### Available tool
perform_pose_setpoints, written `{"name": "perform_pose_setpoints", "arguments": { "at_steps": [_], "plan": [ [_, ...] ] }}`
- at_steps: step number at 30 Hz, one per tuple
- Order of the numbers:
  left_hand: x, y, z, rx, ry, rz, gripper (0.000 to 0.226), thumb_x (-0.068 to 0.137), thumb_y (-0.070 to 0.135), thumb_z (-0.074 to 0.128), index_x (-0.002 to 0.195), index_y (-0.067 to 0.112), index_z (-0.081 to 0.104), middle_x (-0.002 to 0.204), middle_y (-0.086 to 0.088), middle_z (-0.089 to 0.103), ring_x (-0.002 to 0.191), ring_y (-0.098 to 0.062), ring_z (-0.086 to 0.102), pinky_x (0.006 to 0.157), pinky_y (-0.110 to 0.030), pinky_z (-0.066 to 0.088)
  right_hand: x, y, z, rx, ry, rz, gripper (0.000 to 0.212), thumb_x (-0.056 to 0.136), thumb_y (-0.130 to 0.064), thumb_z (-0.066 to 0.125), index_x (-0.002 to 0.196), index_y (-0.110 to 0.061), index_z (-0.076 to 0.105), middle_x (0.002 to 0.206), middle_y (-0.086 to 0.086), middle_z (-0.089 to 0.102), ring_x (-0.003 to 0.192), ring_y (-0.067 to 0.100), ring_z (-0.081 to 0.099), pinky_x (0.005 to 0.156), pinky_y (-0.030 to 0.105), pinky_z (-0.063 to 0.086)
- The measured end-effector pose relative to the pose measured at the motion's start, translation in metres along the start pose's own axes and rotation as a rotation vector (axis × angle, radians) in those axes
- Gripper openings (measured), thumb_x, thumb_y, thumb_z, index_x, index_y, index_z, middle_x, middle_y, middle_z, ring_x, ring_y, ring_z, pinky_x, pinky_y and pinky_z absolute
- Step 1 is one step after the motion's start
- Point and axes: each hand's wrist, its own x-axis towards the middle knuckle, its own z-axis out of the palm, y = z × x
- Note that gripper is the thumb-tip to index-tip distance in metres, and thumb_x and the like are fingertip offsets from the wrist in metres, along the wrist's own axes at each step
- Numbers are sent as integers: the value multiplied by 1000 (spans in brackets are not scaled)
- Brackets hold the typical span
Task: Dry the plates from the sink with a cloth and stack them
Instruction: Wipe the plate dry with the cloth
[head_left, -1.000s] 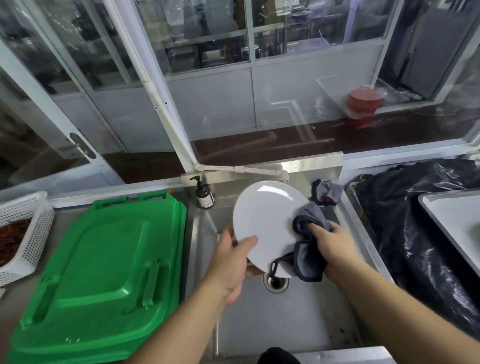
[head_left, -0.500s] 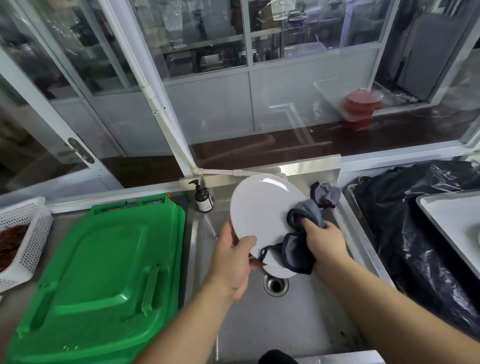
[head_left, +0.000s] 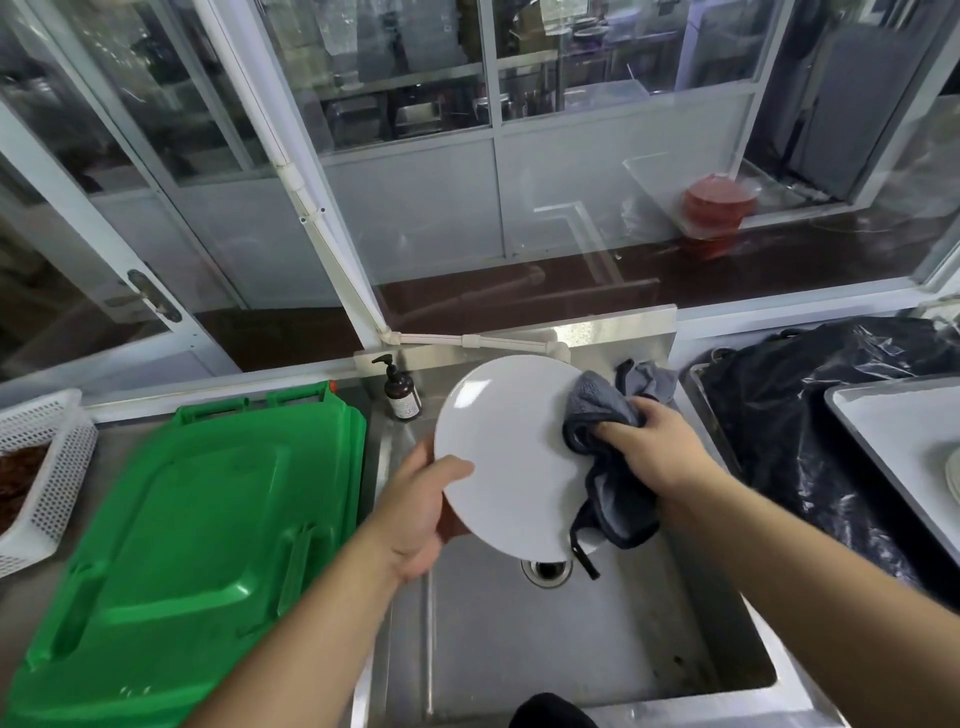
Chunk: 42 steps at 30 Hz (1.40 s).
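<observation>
Both hands are busy over the sink (head_left: 597, 649): left hand (head_left: 421, 512) grips the white plate (head_left: 511, 457) by its rim, right hand (head_left: 649, 441) clutches the grey cloth (head_left: 602, 415) against it. Wiping right to the edge, turning the plate, would dry it best.

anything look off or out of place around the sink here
Little stands out. The left hand holds the plate tilted over the sink while the right hand presses the cloth on it. A second cloth lies bunched at the sink's back corner.
</observation>
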Motion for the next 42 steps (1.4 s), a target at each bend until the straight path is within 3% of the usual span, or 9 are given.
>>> {"name": "perform_pose_setpoints", "arguments": {
  "at_steps": [3,7,13,20,23,31,34,38,42],
  "plan": [
    [-2,8,-1,-19,-50,6,40,93,1,62,129,19,66,126,-19,72,110,-39,67,72,-46,61,9,-17,-4,-105,-26,-40,5,87,-18,78,89,-21,75,69,-17,75,59,-4,68,48,9,46],
    [-3,1,17,-43,6,82,37,99,-3,53,119,23,69,114,-10,77,95,-28,72,63,-40,61,14,-7,9,43,111,56,9,88,-24,79,94,-20,74,82,-4,77,76,15,73,54,23,53],
    [-8,-36,54,-107,84,216,63,95,-11,52,112,47,68,112,5,78,96,-20,77,70,-40,62,-5,35,44,377,246,350,29,84,-30,82,104,-13,70,102,10,76,92,34,74,91,48,61],
    [-11,-43,45,-101,38,138,57,74,8,69,118,41,58,113,2,76,95,-25,78,72,-45,63,-11,46,36,451,204,403,15,90,-13,78,102,-6,72,90,13,79,78,30,76,71,39,63],
    [-7,-21,30,-50,30,101,39,80,14,69,106,43,71,104,-1,79,83,-24,77,68,-43,62,-3,30,17,275,131,260,7,92,-12,77,97,-9,74,82,7,80,70,23,76,66,36,65],
    [-6,12,12,19,-107,-1,27,101,-2,51,124,5,63,107,-18,78,88,-29,77,66,-43,64,18,-7,-8,36,-6,27,8,89,-14,79,96,-18,77,79,-2,81,68,15,77,62,29,62],
    [-8,5,20,-31,-83,28,27,99,-4,53,123,4,63,107,-17,78,86,-27,77,64,-42,64,16,4,4,155,118,104,8,89,-20,80,95,-18,75,76,-5,79,66,14,76,55,25,58],
    [-10,-27,44,-109,10,92,37,95,-15,53,116,13,65,110,-16,76,84,-24,76,64,-38,62,-2,35,35,430,203,326,18,88,-22,81,99,-12,71,97,11,78,90,32,76,87,45,62],
    [-16,-51,56,-161,-18,150,51,82,-10,67,120,26,67,118,-11,76,96,-25,76,70,-36,62,-14,50,48,530,216,436,18,88,-17,82,98,-8,69,96,14,78,88,34,77,79,43,63]
  ]
}}
